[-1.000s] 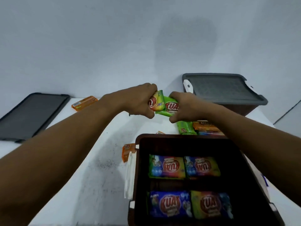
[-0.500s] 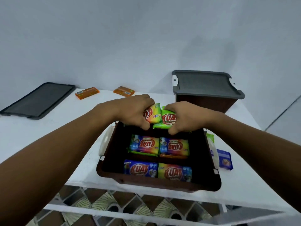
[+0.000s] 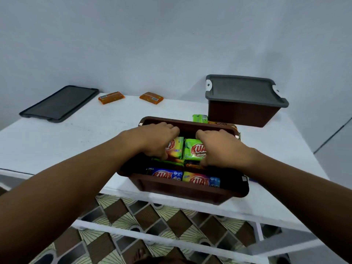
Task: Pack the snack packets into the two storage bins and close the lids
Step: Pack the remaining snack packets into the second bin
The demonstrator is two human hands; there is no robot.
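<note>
An open brown bin stands at the table's front edge with several snack packets inside. My left hand grips a yellow-orange packet inside the bin, in its far half. My right hand grips a green packet beside it. Both packets rest on top of a lower layer. A blue packet and a multicoloured packet lie in the near row. A second brown bin stands at the back right with its grey lid on.
A loose grey lid lies at the back left of the white table. Two orange packets lie near the wall. A green packet and an orange one sit behind the open bin. Tiled floor shows below the table's front edge.
Both hands have carried the two packets from above the table down into the open bin, onto the packets in its far half. The camera has pulled back.
</note>
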